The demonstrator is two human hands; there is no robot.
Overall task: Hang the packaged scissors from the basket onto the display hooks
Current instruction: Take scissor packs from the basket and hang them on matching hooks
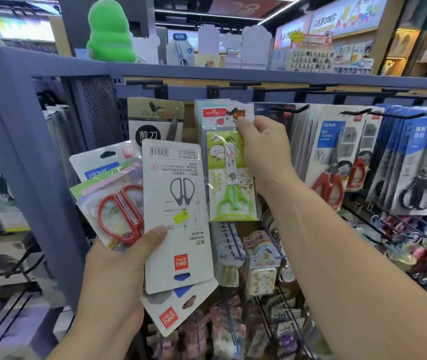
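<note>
The green-handled scissors pack [229, 175] sits upright against the display, its top card level with a dark hook tip [231, 112]; my right hand [261, 149] pinches that top corner between thumb and fingers; I cannot tell whether the hang hole is over the hook yet. I judge this the hanging step for this pack; the next move calls for sliding it back along the hook, then letting go. My left hand [118, 271] grips a fan of further packs, low and to the left: a red-handled pair [118, 211], a white card [178, 203] turned back-out and upside down, a second card [178, 310] beneath; each will need turning upright and matching to its row; the hung blue-card packs [329, 165] fill the hooks to the right; the basket is out of view.
</note>
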